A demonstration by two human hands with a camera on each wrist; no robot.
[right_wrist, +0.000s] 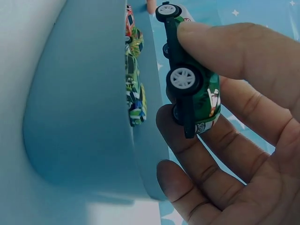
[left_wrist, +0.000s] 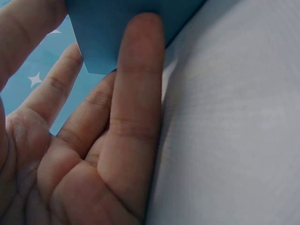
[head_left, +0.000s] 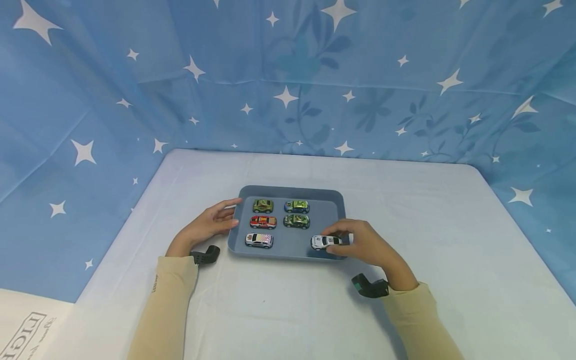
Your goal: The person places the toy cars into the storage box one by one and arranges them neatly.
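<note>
A blue-grey tray (head_left: 288, 254) lies on the white table with several toy cars in it. On its left side are a green car (head_left: 263, 205), a red-orange car (head_left: 263, 222) and a white car with pink checks (head_left: 259, 240). A blue-and-green car (head_left: 297, 206) and a green camouflage car (head_left: 296, 221) stand mid-tray. My left hand (head_left: 211, 223) touches the tray's left edge, fingers mostly straight against its wall (left_wrist: 101, 42). At the tray's front right, my right hand (head_left: 360, 242) pinches a white toy car (head_left: 325, 242); its green side and dark underside show in the right wrist view.
A blue curtain (head_left: 288, 65) with white stars hangs behind the table and along its sides. The white tabletop (head_left: 279, 310) surrounds the tray. A printed pale sheet (head_left: 27, 325) shows at the lower left corner. Dark wrist cameras (head_left: 370, 286) sit on both wrists.
</note>
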